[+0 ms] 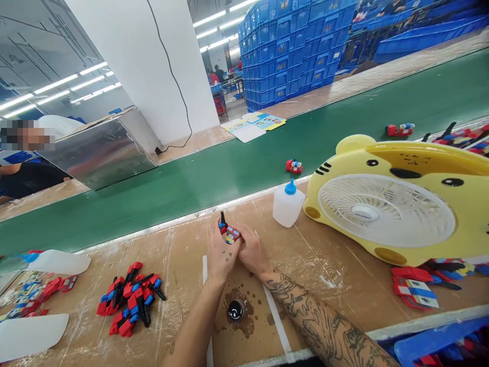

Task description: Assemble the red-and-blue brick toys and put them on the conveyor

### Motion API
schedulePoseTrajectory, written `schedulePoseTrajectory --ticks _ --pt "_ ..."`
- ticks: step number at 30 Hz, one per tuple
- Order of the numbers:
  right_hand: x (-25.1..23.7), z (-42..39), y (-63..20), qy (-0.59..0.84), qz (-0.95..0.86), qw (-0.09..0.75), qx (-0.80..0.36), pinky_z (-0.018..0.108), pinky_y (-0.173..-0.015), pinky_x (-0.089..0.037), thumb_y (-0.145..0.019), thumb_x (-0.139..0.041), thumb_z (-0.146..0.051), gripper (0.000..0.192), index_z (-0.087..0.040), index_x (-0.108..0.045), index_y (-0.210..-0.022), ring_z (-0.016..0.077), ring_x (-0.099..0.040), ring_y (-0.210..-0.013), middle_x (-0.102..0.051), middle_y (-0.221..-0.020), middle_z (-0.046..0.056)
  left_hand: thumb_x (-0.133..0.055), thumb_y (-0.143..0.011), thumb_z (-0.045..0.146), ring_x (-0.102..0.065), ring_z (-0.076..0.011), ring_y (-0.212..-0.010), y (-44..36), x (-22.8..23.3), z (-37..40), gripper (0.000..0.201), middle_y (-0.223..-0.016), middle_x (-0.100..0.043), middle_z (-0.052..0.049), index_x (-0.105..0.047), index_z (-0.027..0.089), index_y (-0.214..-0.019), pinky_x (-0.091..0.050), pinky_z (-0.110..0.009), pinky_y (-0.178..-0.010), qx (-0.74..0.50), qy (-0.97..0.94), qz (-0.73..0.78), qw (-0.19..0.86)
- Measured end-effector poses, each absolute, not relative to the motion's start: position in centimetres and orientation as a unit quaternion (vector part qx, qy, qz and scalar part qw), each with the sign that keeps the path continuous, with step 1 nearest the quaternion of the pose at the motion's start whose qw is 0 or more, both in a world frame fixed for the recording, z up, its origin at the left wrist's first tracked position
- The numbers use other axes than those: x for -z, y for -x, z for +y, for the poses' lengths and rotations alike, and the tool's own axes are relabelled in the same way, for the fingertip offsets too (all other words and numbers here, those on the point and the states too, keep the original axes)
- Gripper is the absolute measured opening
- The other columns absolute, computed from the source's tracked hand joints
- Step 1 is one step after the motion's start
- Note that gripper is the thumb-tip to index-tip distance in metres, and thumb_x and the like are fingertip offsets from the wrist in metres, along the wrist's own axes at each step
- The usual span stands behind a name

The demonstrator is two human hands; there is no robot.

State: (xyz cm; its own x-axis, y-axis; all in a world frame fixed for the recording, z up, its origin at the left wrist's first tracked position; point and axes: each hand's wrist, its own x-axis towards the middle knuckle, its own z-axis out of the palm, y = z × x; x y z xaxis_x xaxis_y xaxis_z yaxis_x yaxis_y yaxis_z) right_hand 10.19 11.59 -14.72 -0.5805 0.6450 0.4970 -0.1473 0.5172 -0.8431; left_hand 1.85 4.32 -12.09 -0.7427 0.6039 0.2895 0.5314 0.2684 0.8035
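Head view: both hands meet over the scuffed brown fibreboard bench (328, 265), just on the near side of the green conveyor belt (229, 173). Left hand (221, 255) and right hand (250, 252) have fingers curled tight around one small red-and-blue plastic toy piece with a black stub (228, 232), pinched between them. Judging by layout, work looks partway: a pile of red, blue and black toy parts (132, 298) lies well left of the hands, near side of the belt, seemingly waiting. Two red-blue toy units (294, 165) (399, 130) sit on the belt itself, probably finished. White squeeze bottle with blue cap (287, 204) stands beside the belt edge, untouched, next to a yellow tiger-face desk fan (401, 204).
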Motion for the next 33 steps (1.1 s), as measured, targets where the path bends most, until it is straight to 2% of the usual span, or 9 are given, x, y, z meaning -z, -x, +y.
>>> schedulePoseTrajectory --ticks 6,8,11,17,22,25,27,29,33 --pt "16.1 12.5 -9.3 0.206 -0.736 0.420 -0.489 0.043 -0.095 -0.050 -0.076 -0.066 -0.017 0.059 -0.021 -0.051 -0.134 0.0270 -0.060 -0.106 -0.061 -0.123 0.011 -0.074 -0.070 0.031 -0.064 -0.0218 -0.094 1.7 11.0 7.0 0.068 -0.103 -0.067 -0.006 -0.048 0.019 -0.132 -0.049 -0.033 -0.086 -0.423 -0.383 0.816 0.090" --pt "16.7 12.7 -9.0 0.236 -0.724 0.418 -0.495 0.044 -0.091 -0.052 -0.077 -0.070 -0.026 0.065 -0.019 -0.046 -0.138 0.0255 -0.062 -0.096 -0.059 -0.122 0.013 -0.074 -0.071 0.035 -0.064 -0.0213 -0.093 4.4 9.7 8.8 0.074 -0.104 -0.068 -0.007 -0.042 0.017 -0.137 -0.049 -0.031 -0.085 -0.345 -0.389 0.849 0.096" --pt "17.2 13.0 -8.7 0.246 -0.721 0.409 -0.503 0.043 -0.086 -0.053 -0.081 -0.070 -0.035 0.060 -0.019 -0.047 -0.135 0.0231 -0.061 -0.089 -0.058 -0.119 0.012 -0.071 -0.074 0.035 -0.065 -0.0232 -0.099 9.0 7.6 12.4 0.078 -0.109 -0.068 -0.011 -0.036 0.014 -0.141 -0.048 -0.031 -0.084 -0.213 -0.385 0.893 0.089" --pt "18.0 13.2 -8.9 0.256 -0.732 0.377 -0.507 0.038 -0.075 -0.053 -0.084 -0.067 -0.049 0.051 -0.021 -0.054 -0.125 0.0233 -0.061 -0.087 -0.061 -0.113 0.011 -0.081 -0.054 0.019 -0.065 -0.0344 -0.107 15.2 6.0 17.6 0.071 -0.114 -0.067 -0.023 -0.058 0.010 -0.120 -0.051 -0.037 -0.086 -0.104 -0.342 0.926 0.119" --pt "19.0 13.8 -8.6 0.256 -0.733 0.356 -0.520 0.035 -0.067 -0.051 -0.081 -0.068 -0.054 0.055 -0.021 -0.056 -0.123 0.0225 -0.061 -0.082 -0.061 -0.108 0.010 -0.080 -0.050 0.012 -0.070 -0.0284 -0.093 16.6 8.0 20.3 0.040 -0.092 -0.074 -0.015 -0.072 0.013 -0.088 -0.053 -0.034 -0.085 -0.064 -0.326 0.924 0.192" --pt "19.3 13.9 -8.6 0.258 -0.729 0.347 -0.530 0.034 -0.065 -0.051 -0.079 -0.069 -0.055 0.057 -0.020 -0.056 -0.123 0.0214 -0.061 -0.077 -0.062 -0.107 0.010 -0.080 -0.052 0.013 -0.070 -0.0301 -0.093 16.7 9.1 21.2 0.033 -0.089 -0.074 -0.017 -0.073 0.011 -0.084 -0.052 -0.038 -0.086 -0.066 -0.324 0.919 0.216" --pt "19.3 13.9 -8.6 0.265 -0.728 0.339 -0.533 0.034 -0.064 -0.051 -0.078 -0.069 -0.056 0.057 -0.020 -0.057 -0.121 0.0209 -0.061 -0.075 -0.063 -0.106 0.010 -0.081 -0.052 0.014 -0.069 -0.0320 -0.095 16.4 9.4 21.2 0.042 -0.093 -0.073 -0.019 -0.073 0.009 -0.093 -0.052 -0.040 -0.087 -0.079 -0.325 0.916 0.222" --pt "19.2 14.0 -8.6 0.273 -0.727 0.334 -0.534 0.034 -0.064 -0.051 -0.077 -0.069 -0.057 0.058 -0.020 -0.058 -0.120 0.0207 -0.061 -0.074 -0.064 -0.106 0.010 -0.083 -0.052 0.016 -0.067 -0.0343 -0.103 16.1 9.4 20.8 0.064 -0.105 -0.071 -0.024 -0.066 0.006 -0.113 -0.051 -0.041 -0.089 -0.100 -0.326 0.915 0.217" --pt "18.8 13.9 -8.5 0.272 -0.720 0.337 -0.542 0.033 -0.064 -0.051 -0.076 -0.069 -0.058 0.061 -0.019 -0.056 -0.121 0.0212 -0.062 -0.076 -0.064 -0.106 0.010 -0.088 -0.053 0.032 -0.058 -0.0377 -0.120 14.9 9.2 18.5 0.115 -0.130 -0.058 -0.030 -0.030 0.004 -0.149 -0.047 -0.043 -0.095 -0.153 -0.346 0.906 0.189"
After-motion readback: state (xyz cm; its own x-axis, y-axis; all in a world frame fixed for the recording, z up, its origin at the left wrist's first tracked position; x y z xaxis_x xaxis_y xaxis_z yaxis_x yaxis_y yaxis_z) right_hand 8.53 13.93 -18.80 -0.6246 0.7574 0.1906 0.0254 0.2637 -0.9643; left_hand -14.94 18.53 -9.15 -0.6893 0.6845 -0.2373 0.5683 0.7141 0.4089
